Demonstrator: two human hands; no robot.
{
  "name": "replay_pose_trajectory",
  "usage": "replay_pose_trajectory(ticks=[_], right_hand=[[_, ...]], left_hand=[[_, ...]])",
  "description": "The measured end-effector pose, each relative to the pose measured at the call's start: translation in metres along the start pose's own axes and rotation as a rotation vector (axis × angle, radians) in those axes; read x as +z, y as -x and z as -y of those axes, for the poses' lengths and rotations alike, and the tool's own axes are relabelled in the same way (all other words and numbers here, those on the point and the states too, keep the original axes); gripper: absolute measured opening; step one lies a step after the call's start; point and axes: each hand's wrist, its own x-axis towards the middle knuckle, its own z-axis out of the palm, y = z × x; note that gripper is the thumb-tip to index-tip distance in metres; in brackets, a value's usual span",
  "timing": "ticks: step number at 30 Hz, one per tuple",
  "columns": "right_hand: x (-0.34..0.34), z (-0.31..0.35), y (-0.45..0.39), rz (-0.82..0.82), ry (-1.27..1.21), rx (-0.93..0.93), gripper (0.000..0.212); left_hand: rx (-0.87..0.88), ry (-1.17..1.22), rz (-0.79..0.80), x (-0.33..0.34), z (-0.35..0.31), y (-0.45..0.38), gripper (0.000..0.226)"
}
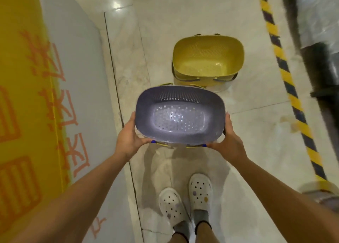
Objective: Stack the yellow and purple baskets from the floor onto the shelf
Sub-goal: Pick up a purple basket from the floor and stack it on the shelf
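The person is carrying a purple perforated basket (180,116) with both hands, raised clear of the tiled floor (256,142) and held out in front of the body above the white clogs (185,200), so the step in hand looks like the lift-and-carry toward the shelf, which is not appearing anywhere in this view. The left hand (131,136) is cupping the basket's left end and the right hand (228,138) is cupping its right end; the fingers (228,122) on both sides are curling closed around the rim and outer wall, thumbs pressing along the near edge beside the small blue clips, so both hands are grasping the basket firmly rather than resting open. A sliver of yellow is peeking out under the rim, suggesting another basket nested below, though this is hard to tell. Beyond it, a yellow basket (208,57) is sitting on the floor on top of what seems to be more nested ones, near the yellow-and-black hazard stripe (286,81). The next move is probably calling for turning toward the shelf, keeping the basket level, and setting it down squarely so later baskets can nest into it.
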Motion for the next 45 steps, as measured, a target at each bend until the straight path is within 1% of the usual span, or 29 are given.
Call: replay_pose_trajectory(ticks=[1,3,4,6,9,12,15,18,20,22,24,27,29,31,34,37,40,42,45], right_hand=[[-0.021,0.002,0.016,-0.043,-0.036,0.019,0.109],[-0.062,0.001,0.054,-0.150,-0.102,0.057,0.102],[-0.083,-0.003,0.075,-0.207,-0.124,0.061,0.102],[-0.124,-0.017,0.123,-0.312,-0.167,0.084,0.109],[-0.181,-0.044,0.201,-0.436,-0.338,0.148,0.118],[-0.236,-0.073,0.272,-0.573,-0.436,0.205,0.114],[-0.285,-0.111,0.342,-0.737,-0.403,0.320,0.119],[-0.324,-0.155,0.405,-0.877,-0.344,0.378,0.126],[-0.340,-0.187,0.441,-0.940,-0.385,0.425,0.126],[-0.340,-0.225,0.474,-0.965,-0.458,0.490,0.123],[-0.329,-0.262,0.501,-0.994,-0.548,0.515,0.123],[-0.307,-0.309,0.520,-0.990,-0.606,0.557,0.120],[-0.288,-0.337,0.520,-0.994,-0.627,0.558,0.118],[-0.267,-0.361,0.512,-0.973,-0.624,0.573,0.119],[-0.241,-0.393,0.492,-0.940,-0.644,0.613,0.120],[-0.216,-0.427,0.470,-0.957,-0.643,0.633,0.121],[-0.202,-0.452,0.451,-0.948,-0.605,0.640,0.123],[-0.195,-0.465,0.441,-0.954,-0.604,0.641,0.121],[-0.189,-0.474,0.437,-0.956,-0.585,0.658,0.123]], left_hand=[[0.024,-0.059,0.038,0.004,-0.019,0.002,0.103],[0.097,-0.078,0.104,0.011,-0.069,0.009,0.106],[0.138,-0.073,0.143,0.017,-0.099,0.014,0.107],[0.241,-0.080,0.215,0.036,-0.156,0.026,0.107],[0.452,-0.140,0.356,0.075,-0.241,0.056,0.104],[0.585,-0.181,0.475,0.125,-0.331,0.093,0.100],[0.675,-0.219,0.587,0.187,-0.405,0.139,0.096],[0.789,-0.223,0.696,0.255,-0.459,0.189,0.102],[0.829,-0.229,0.772,0.300,-0.479,0.223,0.105],[0.863,-0.254,0.834,0.343,-0.488,0.256,0.107],[0.899,-0.307,0.876,0.381,-0.485,0.283,0.108],[0.883,-0.322,0.934,0.425,-0.461,0.307,0.101],[0.851,-0.381,0.948,0.448,-0.437,0.316,0.095],[0.815,-0.397,0.938,0.466,-0.411,0.315,0.092],[0.815,-0.462,0.936,0.493,-0.379,0.304,0.094],[0.820,-0.501,0.953,0.520,-0.352,0.292,0.083],[0.799,-0.517,0.949,0.545,-0.324,0.275,0.077],[0.794,-0.542,0.928,0.556,-0.309,0.263,0.077],[0.805,-0.587,0.913,0.562,-0.302,0.251,0.081]])
